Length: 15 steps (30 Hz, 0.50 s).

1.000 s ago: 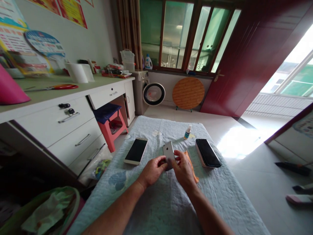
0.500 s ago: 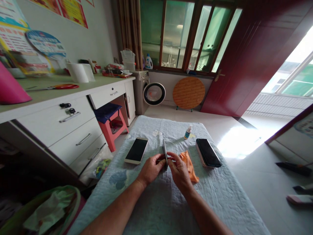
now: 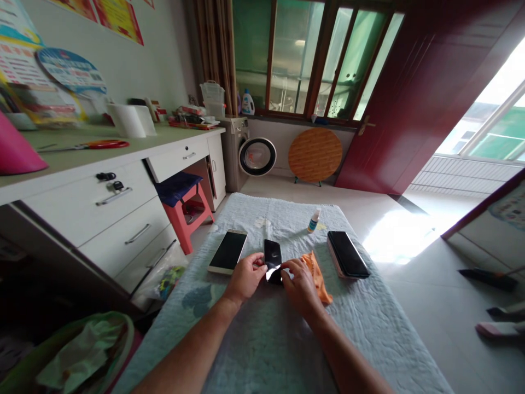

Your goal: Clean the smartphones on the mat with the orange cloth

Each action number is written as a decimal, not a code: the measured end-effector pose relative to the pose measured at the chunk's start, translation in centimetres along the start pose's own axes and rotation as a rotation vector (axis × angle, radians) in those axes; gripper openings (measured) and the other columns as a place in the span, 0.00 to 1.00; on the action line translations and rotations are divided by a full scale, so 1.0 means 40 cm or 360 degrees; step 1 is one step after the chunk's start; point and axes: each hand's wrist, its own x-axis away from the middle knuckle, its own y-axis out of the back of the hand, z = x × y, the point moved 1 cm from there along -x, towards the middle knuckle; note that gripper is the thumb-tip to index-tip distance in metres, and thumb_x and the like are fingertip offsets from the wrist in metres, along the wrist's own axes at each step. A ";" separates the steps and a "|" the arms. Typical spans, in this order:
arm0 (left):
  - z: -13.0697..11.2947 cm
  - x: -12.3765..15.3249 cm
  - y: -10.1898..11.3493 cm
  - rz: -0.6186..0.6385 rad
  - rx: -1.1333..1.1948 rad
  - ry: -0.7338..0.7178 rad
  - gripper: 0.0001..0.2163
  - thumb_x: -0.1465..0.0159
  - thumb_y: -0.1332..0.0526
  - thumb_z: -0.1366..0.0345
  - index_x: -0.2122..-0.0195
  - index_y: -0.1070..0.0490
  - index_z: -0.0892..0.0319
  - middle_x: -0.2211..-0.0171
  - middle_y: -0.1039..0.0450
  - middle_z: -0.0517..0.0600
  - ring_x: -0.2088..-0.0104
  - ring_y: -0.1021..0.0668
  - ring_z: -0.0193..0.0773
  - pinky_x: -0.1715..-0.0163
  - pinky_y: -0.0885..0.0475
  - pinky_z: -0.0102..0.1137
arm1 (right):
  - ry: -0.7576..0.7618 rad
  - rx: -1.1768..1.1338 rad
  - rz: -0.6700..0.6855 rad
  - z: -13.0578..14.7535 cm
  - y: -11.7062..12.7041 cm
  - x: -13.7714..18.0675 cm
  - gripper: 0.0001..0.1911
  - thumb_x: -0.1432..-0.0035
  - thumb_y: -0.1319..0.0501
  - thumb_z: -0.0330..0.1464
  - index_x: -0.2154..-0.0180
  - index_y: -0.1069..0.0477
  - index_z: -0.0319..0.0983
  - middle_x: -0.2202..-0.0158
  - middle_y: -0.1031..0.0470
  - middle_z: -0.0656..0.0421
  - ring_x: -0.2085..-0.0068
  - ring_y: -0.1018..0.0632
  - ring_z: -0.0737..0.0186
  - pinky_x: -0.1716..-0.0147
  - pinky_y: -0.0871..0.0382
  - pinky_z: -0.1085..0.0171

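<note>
A small black smartphone (image 3: 272,253) is between my hands, its glossy dark face turned up and catching light. My left hand (image 3: 245,278) pinches its left edge. At the right edge, my right hand (image 3: 301,283) has its fingers closed on it, partly covering the lower corner. Just right of that hand, an orange cloth (image 3: 321,280) lies crumpled. To the left rests a larger phone (image 3: 228,251) with a pale frame and dark screen. On the far right another black phone (image 3: 348,255) lies on something pinkish. A small spray bottle (image 3: 314,221) stands upright behind the cloth.
A light blue quilted cover (image 3: 262,339) spreads over the low surface under my arms. At left are a white desk (image 3: 118,202), a pink stool (image 3: 184,216) and a bin (image 3: 123,350). Beyond stand an open-doored washing machine (image 3: 235,148) and a round wooden tabletop (image 3: 315,155).
The smartphone has turned from edge-on to face up. My left hand has shifted slightly left, onto its edge; my right hand stays near the same place.
</note>
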 end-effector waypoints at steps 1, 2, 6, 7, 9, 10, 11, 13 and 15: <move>0.001 0.003 -0.006 0.0047 0.0041 0.0056 0.19 0.46 0.38 0.67 0.53 0.28 0.65 0.67 0.25 0.51 0.72 0.23 0.36 0.72 0.28 0.29 | -0.0027 0.0088 -0.0004 -0.004 0.004 -0.001 0.10 0.42 0.45 0.31 0.63 0.26 0.39 0.63 0.25 0.55 0.58 0.26 0.57 0.56 0.35 0.61; 0.002 0.005 -0.012 0.0096 0.0089 0.0110 0.19 0.46 0.38 0.67 0.52 0.29 0.66 0.67 0.25 0.52 0.71 0.23 0.37 0.72 0.28 0.29 | -0.0052 0.0172 -0.0003 -0.007 0.006 -0.001 0.10 0.42 0.45 0.32 0.61 0.26 0.39 0.62 0.26 0.54 0.57 0.27 0.57 0.55 0.35 0.62; -0.001 0.013 -0.024 0.0160 0.0224 0.0249 0.21 0.42 0.41 0.69 0.47 0.33 0.64 0.59 0.25 0.56 0.65 0.21 0.39 0.70 0.26 0.29 | -0.0153 0.0499 0.0036 -0.010 -0.001 0.002 0.17 0.42 0.43 0.39 0.53 0.30 0.38 0.58 0.28 0.51 0.55 0.28 0.53 0.54 0.37 0.60; -0.003 0.014 -0.024 0.0146 0.0211 0.0250 0.21 0.41 0.42 0.69 0.45 0.34 0.64 0.58 0.26 0.57 0.65 0.21 0.39 0.71 0.26 0.29 | -0.0180 0.0576 0.0042 -0.006 -0.006 0.003 0.21 0.43 0.43 0.41 0.51 0.31 0.38 0.57 0.28 0.50 0.55 0.29 0.52 0.54 0.37 0.59; -0.004 0.012 -0.020 0.0108 0.0160 0.0229 0.21 0.40 0.44 0.70 0.45 0.35 0.63 0.56 0.26 0.57 0.64 0.22 0.39 0.72 0.26 0.28 | -0.0215 0.0699 0.0050 0.006 -0.018 0.004 0.26 0.45 0.41 0.46 0.49 0.33 0.38 0.58 0.29 0.50 0.55 0.29 0.49 0.55 0.38 0.57; -0.004 0.010 -0.018 0.0087 0.0134 0.0205 0.20 0.40 0.44 0.70 0.45 0.34 0.63 0.56 0.26 0.57 0.63 0.22 0.39 0.71 0.26 0.28 | -0.0215 0.0743 0.0056 0.013 -0.023 0.004 0.28 0.47 0.40 0.47 0.48 0.34 0.39 0.58 0.29 0.50 0.55 0.30 0.48 0.55 0.39 0.56; -0.002 0.007 -0.015 0.0069 0.0113 0.0173 0.20 0.40 0.45 0.70 0.46 0.34 0.63 0.55 0.26 0.57 0.62 0.22 0.39 0.70 0.26 0.28 | -0.0206 0.0777 0.0064 0.020 -0.028 0.003 0.30 0.48 0.40 0.49 0.48 0.34 0.39 0.58 0.30 0.49 0.54 0.30 0.47 0.55 0.39 0.56; 0.002 0.002 -0.012 0.0039 0.0077 0.0091 0.18 0.40 0.44 0.70 0.48 0.32 0.63 0.55 0.26 0.57 0.61 0.22 0.40 0.66 0.26 0.29 | -0.0186 0.0819 0.0085 0.029 -0.035 0.001 0.31 0.49 0.39 0.49 0.47 0.35 0.39 0.57 0.30 0.49 0.53 0.31 0.46 0.55 0.40 0.55; 0.008 -0.002 -0.011 0.0017 0.0053 0.0013 0.18 0.40 0.44 0.70 0.49 0.31 0.62 0.55 0.25 0.56 0.60 0.22 0.39 0.63 0.26 0.30 | -0.0175 0.0822 0.0094 0.032 -0.037 -0.002 0.30 0.49 0.39 0.47 0.47 0.35 0.39 0.57 0.31 0.49 0.53 0.32 0.46 0.54 0.40 0.55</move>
